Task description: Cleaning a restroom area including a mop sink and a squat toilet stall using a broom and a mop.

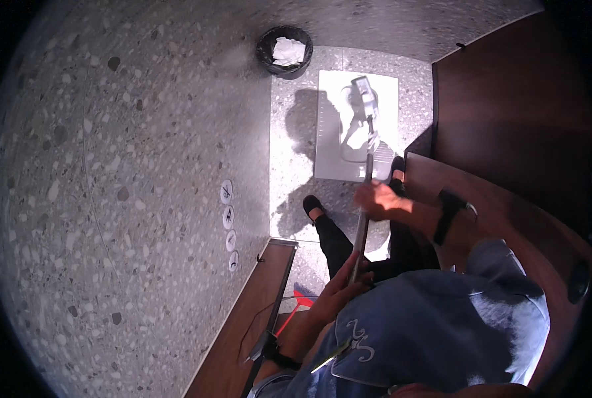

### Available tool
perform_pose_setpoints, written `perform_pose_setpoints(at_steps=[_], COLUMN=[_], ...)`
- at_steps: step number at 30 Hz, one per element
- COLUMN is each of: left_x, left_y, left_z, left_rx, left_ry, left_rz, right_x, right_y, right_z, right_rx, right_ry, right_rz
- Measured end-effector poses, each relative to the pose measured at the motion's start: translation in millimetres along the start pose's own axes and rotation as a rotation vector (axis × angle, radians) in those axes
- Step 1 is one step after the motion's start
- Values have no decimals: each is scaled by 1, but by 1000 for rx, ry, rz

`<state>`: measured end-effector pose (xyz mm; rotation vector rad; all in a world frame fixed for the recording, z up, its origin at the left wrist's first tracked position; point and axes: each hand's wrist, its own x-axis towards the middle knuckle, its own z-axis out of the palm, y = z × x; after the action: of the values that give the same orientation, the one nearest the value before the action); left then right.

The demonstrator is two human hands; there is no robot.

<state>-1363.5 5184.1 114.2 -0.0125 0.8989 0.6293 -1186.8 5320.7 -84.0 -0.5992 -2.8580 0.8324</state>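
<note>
Both of my hands are on the long grey handle [361,235] of a mop-like cleaning tool. My left hand [343,282] grips its near end in front of my apron. Farther along the pole, my right hand [377,200] is closed around it, a little blurred. The tool's narrow head [365,97] hangs over or rests on a white squat toilet [328,161] set in the floor; whether it touches is unclear. Motion blur hides the head's details. Strong light and shadow fall across the toilet's basin and ribbed foot area.
A black lined bin [295,74] holding white paper stands by the far wall. Brown partition panels [505,99] enclose the right side; a speckled wall [152,149] with round signs [228,217] is on the left. A red broom [303,298] stands behind the brown door [244,323].
</note>
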Motion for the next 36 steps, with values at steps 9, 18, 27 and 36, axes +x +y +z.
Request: perform_pose_setpoints(at_steps=[9,18,27,36], left_x=[-14,23,140,153], left_y=[3,13,33,-2], left_z=[-56,-55,-6,-24], left_rx=[7,260,1051,1097], left_ry=[-144,390,670,771], left_rz=[527,659,1094,922], right_x=[58,72,47,-16], right_y=[40,60,-46,-51], right_z=[-58,-164,-147,-226], right_rx=[182,868,1442,1357], right_ry=[218,662,622,850], right_rz=[277,804,605,224])
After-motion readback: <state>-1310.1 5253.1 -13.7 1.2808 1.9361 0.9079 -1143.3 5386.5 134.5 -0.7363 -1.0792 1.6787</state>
